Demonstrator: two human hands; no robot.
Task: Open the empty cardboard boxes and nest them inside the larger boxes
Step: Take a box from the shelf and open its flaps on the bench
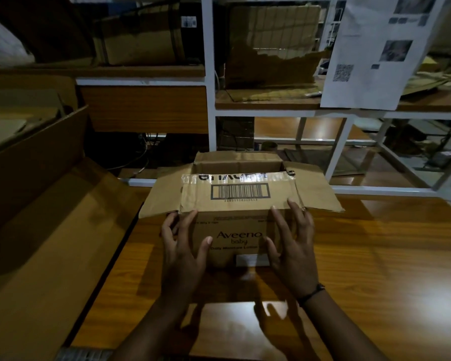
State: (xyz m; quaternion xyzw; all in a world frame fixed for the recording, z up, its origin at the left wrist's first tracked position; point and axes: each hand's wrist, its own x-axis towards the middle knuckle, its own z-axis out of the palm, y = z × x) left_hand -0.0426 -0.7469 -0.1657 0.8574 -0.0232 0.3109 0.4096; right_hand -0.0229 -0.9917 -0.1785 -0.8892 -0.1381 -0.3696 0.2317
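A small cardboard box (236, 226) printed "Aveeno baby" stands on the wooden table (375, 256), right in front of me. Its side and far flaps are spread open. The near flap (240, 191), with a barcode and clear tape, lies folded over the opening. My left hand (182, 254) grips the box's near left corner, thumb on the front face and fingers around the side. My right hand (292, 251) grips the near right corner the same way, its index finger reaching the flap's edge. A much larger open cardboard box (44, 162) sits at the left, its flap lying towards me.
White metal shelving (208, 100) rises behind the table, holding more cardboard boxes (141, 37) and a torn sheet of cardboard (271, 48). A printed paper sheet (370, 53) hangs at the upper right. Cables run under the shelf behind the small box.
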